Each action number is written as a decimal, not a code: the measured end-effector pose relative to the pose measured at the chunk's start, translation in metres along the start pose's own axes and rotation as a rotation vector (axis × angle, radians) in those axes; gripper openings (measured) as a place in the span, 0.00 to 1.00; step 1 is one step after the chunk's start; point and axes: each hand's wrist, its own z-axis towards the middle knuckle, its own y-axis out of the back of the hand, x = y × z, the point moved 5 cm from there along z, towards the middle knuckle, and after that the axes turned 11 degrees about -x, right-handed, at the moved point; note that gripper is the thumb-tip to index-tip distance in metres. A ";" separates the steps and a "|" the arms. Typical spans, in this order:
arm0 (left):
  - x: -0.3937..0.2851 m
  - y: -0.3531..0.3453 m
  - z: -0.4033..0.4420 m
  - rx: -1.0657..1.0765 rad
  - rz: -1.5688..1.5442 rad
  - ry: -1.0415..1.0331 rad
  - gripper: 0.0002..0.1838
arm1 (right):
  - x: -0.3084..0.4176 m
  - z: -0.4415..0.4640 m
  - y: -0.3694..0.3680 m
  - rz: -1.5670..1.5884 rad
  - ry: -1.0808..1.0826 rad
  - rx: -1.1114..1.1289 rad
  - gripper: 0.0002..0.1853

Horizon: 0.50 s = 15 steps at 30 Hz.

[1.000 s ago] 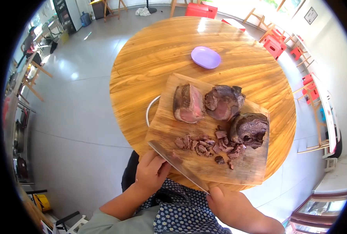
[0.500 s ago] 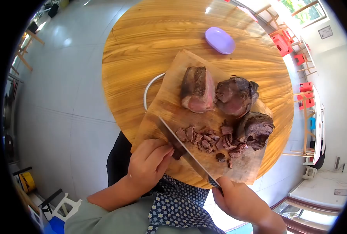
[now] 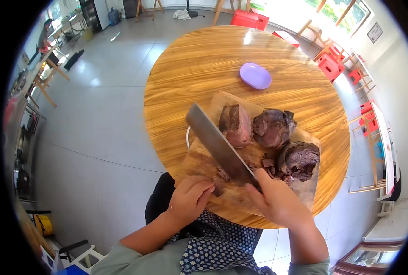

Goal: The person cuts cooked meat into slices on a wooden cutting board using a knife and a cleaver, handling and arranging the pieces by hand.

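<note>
My right hand (image 3: pixel 279 197) grips the handle of a cleaver (image 3: pixel 220 144), whose broad blade is raised over the wooden cutting board (image 3: pixel 197 162) and points up and left. At the board's near left edge, my left hand (image 3: pixel 189 197) has its fingers closed on a small piece of dark meat (image 3: pixel 218 187). Several cut meat slices (image 3: pixel 269 166) lie on the board, partly hidden by the blade and right hand. Behind them sit a chunk of meat with a pink face (image 3: pixel 236 126), a dark round chunk (image 3: pixel 273 128) and another dark chunk (image 3: pixel 299 160) to the right.
The board rests on a round wooden table (image 3: pixel 181 68). A purple dish (image 3: pixel 255 76) stands towards its far side. A white handle or cord (image 3: pixel 188 137) shows at the board's left. Red stools (image 3: pixel 328 68) and tables are along the right wall.
The cleaver has lifted off the board beside my left hand, turning its flat side into view. My left hand stays at the meat piece. The head view has tilted up, showing more of the room.
</note>
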 end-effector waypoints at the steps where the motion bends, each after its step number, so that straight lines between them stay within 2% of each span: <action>1: 0.001 -0.001 0.003 0.000 -0.034 -0.001 0.07 | -0.002 -0.009 0.005 0.011 -0.032 -0.034 0.12; 5: 0.000 -0.001 0.003 0.028 -0.046 -0.015 0.07 | 0.001 -0.042 0.003 -0.097 -0.103 -0.073 0.11; 11: -0.001 -0.004 0.006 0.009 -0.005 0.010 0.08 | -0.001 -0.071 -0.017 -0.153 0.055 -0.031 0.10; 15: 0.000 -0.004 0.009 0.017 0.005 0.024 0.08 | -0.005 -0.075 -0.017 -0.142 0.053 -0.005 0.11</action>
